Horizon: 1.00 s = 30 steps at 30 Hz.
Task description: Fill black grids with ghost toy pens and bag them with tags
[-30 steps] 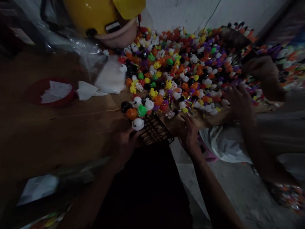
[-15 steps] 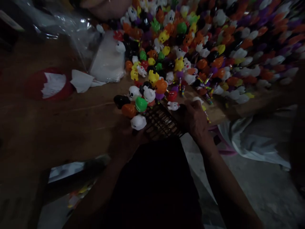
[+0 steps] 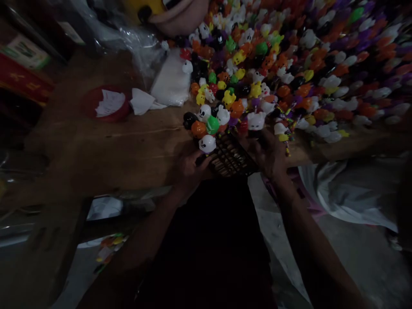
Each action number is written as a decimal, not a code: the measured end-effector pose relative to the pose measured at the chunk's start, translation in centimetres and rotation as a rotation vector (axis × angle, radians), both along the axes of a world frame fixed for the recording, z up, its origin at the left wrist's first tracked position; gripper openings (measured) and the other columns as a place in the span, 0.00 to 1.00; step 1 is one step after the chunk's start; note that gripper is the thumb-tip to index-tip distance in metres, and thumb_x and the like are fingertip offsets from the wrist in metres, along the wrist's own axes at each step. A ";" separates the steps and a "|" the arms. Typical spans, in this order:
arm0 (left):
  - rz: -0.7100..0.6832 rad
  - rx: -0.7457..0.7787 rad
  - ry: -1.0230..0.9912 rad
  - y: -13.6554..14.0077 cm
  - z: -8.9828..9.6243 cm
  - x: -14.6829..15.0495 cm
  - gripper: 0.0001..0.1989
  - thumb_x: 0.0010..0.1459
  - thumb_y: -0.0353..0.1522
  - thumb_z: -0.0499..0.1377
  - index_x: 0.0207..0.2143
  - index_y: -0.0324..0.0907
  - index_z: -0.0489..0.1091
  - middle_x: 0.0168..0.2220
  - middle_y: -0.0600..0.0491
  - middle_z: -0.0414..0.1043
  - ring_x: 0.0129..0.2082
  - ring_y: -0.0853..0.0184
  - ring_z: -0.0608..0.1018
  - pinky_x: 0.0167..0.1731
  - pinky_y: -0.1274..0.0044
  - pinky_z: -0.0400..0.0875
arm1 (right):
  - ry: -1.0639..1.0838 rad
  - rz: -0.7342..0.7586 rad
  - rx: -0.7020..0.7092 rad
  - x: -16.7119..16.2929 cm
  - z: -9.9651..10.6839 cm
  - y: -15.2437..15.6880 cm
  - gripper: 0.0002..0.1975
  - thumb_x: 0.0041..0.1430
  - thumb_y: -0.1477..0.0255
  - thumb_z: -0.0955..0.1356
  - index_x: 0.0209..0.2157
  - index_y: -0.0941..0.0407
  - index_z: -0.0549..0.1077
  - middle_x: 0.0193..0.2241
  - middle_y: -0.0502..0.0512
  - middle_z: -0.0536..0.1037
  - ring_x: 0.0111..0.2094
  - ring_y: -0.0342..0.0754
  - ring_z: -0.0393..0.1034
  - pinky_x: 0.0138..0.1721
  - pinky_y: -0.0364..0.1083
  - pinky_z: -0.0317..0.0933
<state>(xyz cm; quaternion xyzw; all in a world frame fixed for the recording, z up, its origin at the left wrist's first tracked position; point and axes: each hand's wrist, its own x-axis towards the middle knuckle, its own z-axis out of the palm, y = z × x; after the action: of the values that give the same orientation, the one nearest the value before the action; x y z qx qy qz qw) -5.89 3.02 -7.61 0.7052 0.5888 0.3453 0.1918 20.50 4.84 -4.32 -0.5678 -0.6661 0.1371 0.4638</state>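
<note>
Dim room, wooden bench (image 3: 128, 159) across my head feed. Nearest: dark clothing (image 3: 222, 244) on the wearer, up against the bench edge. At that edge sits a black grid rack (image 3: 232, 158), just past the clothing and between both hands. Left hand (image 3: 191, 167) has thumb and fingers pinched on the rack's left edge. Right hand (image 3: 270, 152) is beside the far right side; I read it as grasping a white toy (image 3: 256, 121) from below, though the grip is in shadow. White skull toy (image 3: 207, 144) by the left fingertips, green toy (image 3: 212, 125) and orange toy (image 3: 198, 129) just behind. Farther left: red bowl (image 3: 87, 104) with paper slips (image 3: 111, 103), then clear bags (image 3: 172, 81). Large toy pile (image 3: 289, 79) back right; pink basin (image 3: 183, 19) farthest.
</note>
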 end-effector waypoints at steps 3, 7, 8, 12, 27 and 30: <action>0.011 -0.028 0.021 -0.1 0.6 0.1 0.09 0.62 0.33 0.68 0.45 0.45 0.83 0.41 0.51 0.85 0.40 0.59 0.85 0.45 0.71 0.76 | 0.163 0.025 -0.027 -4.1 0.5 -2.3 0.14 0.65 0.57 0.70 0.38 0.53 0.80 0.37 0.56 0.82 0.39 0.53 0.76 0.44 0.53 0.72; -0.042 -0.062 0.021 -0.1 1.0 0.1 0.09 0.64 0.36 0.66 0.46 0.46 0.83 0.39 0.52 0.85 0.39 0.60 0.84 0.42 0.72 0.76 | 0.417 0.037 -0.198 -7.5 0.0 -2.4 0.17 0.61 0.53 0.72 0.34 0.53 0.80 0.33 0.52 0.83 0.36 0.52 0.77 0.41 0.51 0.73; -0.052 -0.072 0.010 -0.1 1.1 0.1 0.10 0.65 0.37 0.65 0.46 0.47 0.83 0.38 0.53 0.84 0.39 0.61 0.84 0.41 0.73 0.76 | 0.450 0.054 -0.245 -8.0 -0.1 -2.2 0.18 0.59 0.52 0.72 0.33 0.53 0.80 0.33 0.52 0.83 0.35 0.51 0.77 0.40 0.50 0.73; -0.050 -0.062 0.006 -0.2 1.2 0.5 0.08 0.65 0.36 0.65 0.44 0.47 0.83 0.39 0.52 0.84 0.42 0.59 0.83 0.46 0.69 0.76 | 0.426 0.052 -0.298 -8.8 0.0 -1.8 0.18 0.56 0.53 0.73 0.32 0.55 0.81 0.31 0.51 0.83 0.34 0.50 0.77 0.41 0.49 0.72; -0.099 -0.041 -0.002 -0.5 2.7 0.3 0.10 0.68 0.34 0.63 0.48 0.44 0.81 0.50 0.47 0.82 0.52 0.55 0.80 0.52 0.63 0.75 | 0.093 -0.023 -0.140 -8.2 -0.2 -1.6 0.13 0.61 0.59 0.71 0.33 0.54 0.78 0.30 0.54 0.82 0.32 0.52 0.75 0.36 0.49 0.69; -0.090 -0.054 -0.013 -0.5 2.6 0.3 0.10 0.68 0.35 0.62 0.47 0.44 0.81 0.50 0.47 0.82 0.52 0.55 0.80 0.51 0.64 0.75 | 0.096 -0.028 -0.159 -8.4 -0.4 -1.7 0.12 0.62 0.60 0.70 0.33 0.54 0.77 0.30 0.53 0.81 0.32 0.51 0.74 0.36 0.48 0.69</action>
<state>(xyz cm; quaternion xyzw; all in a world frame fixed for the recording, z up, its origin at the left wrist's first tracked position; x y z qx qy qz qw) -5.61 2.55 -5.00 0.7234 0.5643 0.3246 0.2300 12.14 3.19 -4.71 -0.6051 -0.6220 0.2099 0.4504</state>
